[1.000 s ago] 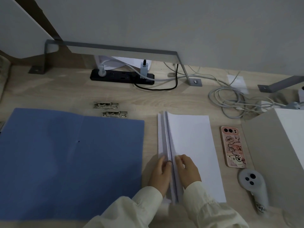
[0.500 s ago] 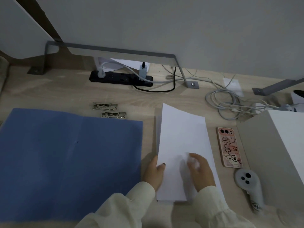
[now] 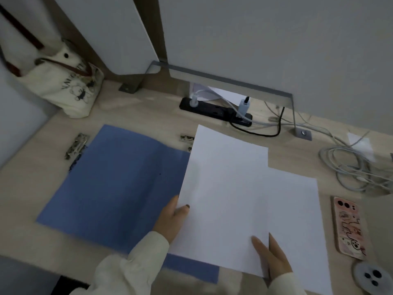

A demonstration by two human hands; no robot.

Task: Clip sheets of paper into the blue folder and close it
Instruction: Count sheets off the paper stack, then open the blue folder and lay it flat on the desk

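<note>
a: what changed?
b: the top sheet [image 3: 223, 201] is off the paper stack [image 3: 297, 220] now. half a second ago it was only tipping up over the stack; now it hangs over the right edge of the blue folder [image 3: 119, 188]. the view also swung left, so a tote bag [image 3: 63, 86] shows at the back of the counter [image 3: 27, 199].
a: meaning?
b: my read: transfer underway, nothing clipped yet. the folder lies open and flat, and a metal clip [image 3: 76, 145] sits at its top left corner, untouched.
a: hands?
b: left hand [image 3: 170, 220] pinches the sheet's left edge, thumb on top. right hand [image 3: 270, 258] holds the bottom right corner, fingers over the paper. both are grasping the sheet, wrists low near the counter.
a: rest of the paper?
b: flat on the counter, between the folder and a phone [image 3: 348, 228].
</note>
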